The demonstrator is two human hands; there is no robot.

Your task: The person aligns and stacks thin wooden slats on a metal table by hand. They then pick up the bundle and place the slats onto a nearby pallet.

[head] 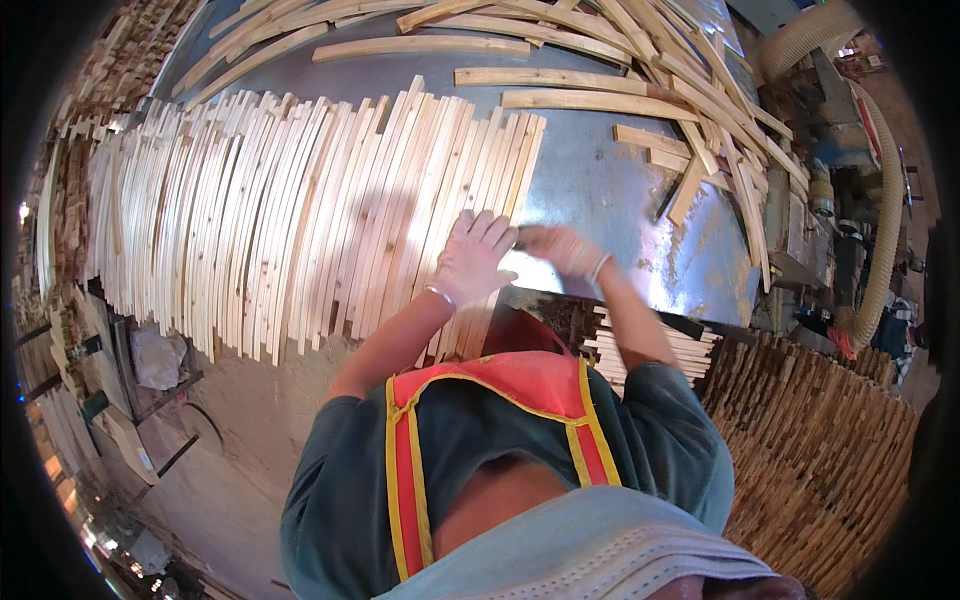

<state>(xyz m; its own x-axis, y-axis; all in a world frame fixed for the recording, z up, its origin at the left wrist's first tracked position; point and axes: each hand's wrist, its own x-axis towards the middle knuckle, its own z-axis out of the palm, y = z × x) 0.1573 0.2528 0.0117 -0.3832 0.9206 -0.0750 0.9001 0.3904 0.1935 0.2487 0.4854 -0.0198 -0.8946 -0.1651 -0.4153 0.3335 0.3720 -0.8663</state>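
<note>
Narrow, pale wooden strips [360, 225] lie side by side in a wide row on a sheet-metal table [577, 165]. On the row's right-hand end, my left hand [476, 255] rests flat in a light glove, fingers extended, gripping nothing. My right hand [566, 251], also gloved, is motion-blurred just past the last strips, above the bare metal near the front edge. Its fingers point toward my left hand. Blur hides whether anything is between them.
Loose wooden slats [600, 103] lie heaped across the table's far side and right corner. Stacked strips [810, 450] fill the floor at right. A ribbed hose [889, 225] hangs by machinery on the right. A plastic bag [157, 356] sits below left.
</note>
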